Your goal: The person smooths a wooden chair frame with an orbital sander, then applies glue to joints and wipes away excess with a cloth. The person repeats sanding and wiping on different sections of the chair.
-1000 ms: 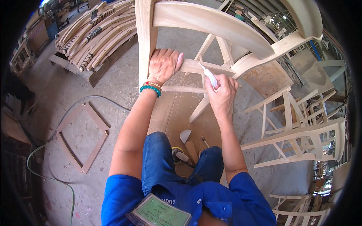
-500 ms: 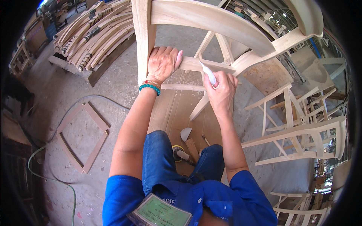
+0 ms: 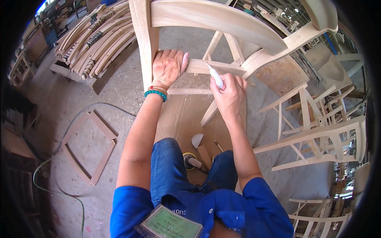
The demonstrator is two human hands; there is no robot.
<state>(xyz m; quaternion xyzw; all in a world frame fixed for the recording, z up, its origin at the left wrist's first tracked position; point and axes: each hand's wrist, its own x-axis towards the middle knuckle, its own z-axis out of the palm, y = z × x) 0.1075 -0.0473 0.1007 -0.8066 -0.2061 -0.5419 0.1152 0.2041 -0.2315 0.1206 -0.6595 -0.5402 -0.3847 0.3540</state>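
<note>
A pale, unfinished wooden chair frame point(image 3: 222, 18) stands before me, with a curved top rail and a straight lower crossrail point(image 3: 228, 69). My left hand point(image 3: 168, 68) is closed over the left end of that crossrail, by the upright post point(image 3: 142, 43). Between the fingers of my right hand point(image 3: 230, 94) is a small white squeeze bottle point(image 3: 215, 77) with a thin pointed nozzle. Its nozzle points up and away from me, at the crossrail. Whether the tip touches the wood, I cannot tell.
Cardboard point(image 3: 178, 115) lies under the chair, with a corded power tool point(image 3: 191, 162) between my knees. Left, a four-sided wooden frame point(image 3: 81, 174) and a hose point(image 3: 59, 193) lie on the floor. Curved slats point(image 3: 99, 39) are stacked far left; more chair frames point(image 3: 313, 137) stand right.
The view has shifted a little, so the chair and both hands appear slightly further left. Both grips look the same, and the bottle stays at the crossrail.
</note>
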